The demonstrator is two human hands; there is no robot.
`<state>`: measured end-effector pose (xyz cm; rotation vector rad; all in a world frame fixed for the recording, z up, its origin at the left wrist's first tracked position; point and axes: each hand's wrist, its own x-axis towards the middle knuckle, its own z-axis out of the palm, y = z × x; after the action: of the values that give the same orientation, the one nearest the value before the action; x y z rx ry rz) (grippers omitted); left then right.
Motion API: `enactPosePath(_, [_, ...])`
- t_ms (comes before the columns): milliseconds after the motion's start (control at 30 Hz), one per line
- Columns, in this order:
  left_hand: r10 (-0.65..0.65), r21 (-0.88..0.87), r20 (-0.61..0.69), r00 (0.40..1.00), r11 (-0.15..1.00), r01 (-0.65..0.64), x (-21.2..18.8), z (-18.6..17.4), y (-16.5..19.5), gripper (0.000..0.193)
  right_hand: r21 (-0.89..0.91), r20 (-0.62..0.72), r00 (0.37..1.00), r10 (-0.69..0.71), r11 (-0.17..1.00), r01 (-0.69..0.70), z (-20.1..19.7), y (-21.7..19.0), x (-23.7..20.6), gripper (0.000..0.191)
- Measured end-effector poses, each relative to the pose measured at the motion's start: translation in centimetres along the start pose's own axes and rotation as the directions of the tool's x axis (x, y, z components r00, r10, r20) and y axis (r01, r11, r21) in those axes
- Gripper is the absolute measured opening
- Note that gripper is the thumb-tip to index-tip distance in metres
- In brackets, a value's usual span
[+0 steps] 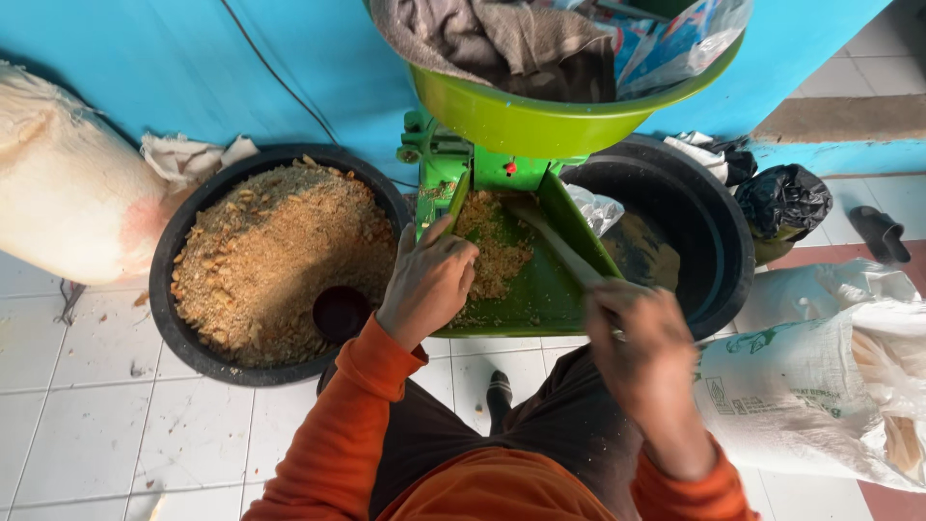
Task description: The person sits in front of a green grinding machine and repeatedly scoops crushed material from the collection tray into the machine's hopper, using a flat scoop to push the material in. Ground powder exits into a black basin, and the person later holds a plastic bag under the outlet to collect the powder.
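- Your left hand point(427, 282) rests open on the loose, crumbly meal point(492, 253) in the green chute point(540, 294)
- Your right hand point(639, 333) is clamped on a stiff stick point(558, 246); hold it by its near end

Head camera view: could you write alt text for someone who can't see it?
Seen from above, a person's left hand pushes brown crumbly meal in a green machine tray while the right hand holds a stick. A black tub of similar meal sits alongside.
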<state>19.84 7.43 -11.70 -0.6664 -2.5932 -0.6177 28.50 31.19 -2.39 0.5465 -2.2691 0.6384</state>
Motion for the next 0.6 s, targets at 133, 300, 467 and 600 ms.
enactPosePath(133, [-0.06, 0.031, 0.076, 0.995, 0.998, 0.057, -0.1, 0.2, 0.1, 0.008, 0.091, 0.042, 0.998, 0.043, 0.995, -0.047, -1.8, 0.8, -3.6, 0.024])
enactPosePath(300, [-0.062, 0.121, 0.092, 0.994, 0.991, 0.051, -0.2, 0.1, 0.5, 0.011, 0.057, 0.073, 0.993, -0.088, 0.995, 0.084, 3.1, 1.8, -3.2, 0.023])
enactPosePath(467, [-0.095, 0.093, 0.106, 0.99, 0.992, 0.085, -0.3, -0.1, 0.5, 0.009, 0.029, 0.026, 0.999, -0.044, 0.999, 0.043, 4.9, 2.8, -0.9, 0.021])
enactPosePath(600, [-0.079, 0.089, 0.078, 0.994, 0.993, 0.072, -0.2, 0.0, 0.3, 0.009, 0.016, 0.016, 0.999, 0.034, 0.999, -0.034, -0.5, 1.9, -2.3, 0.02])
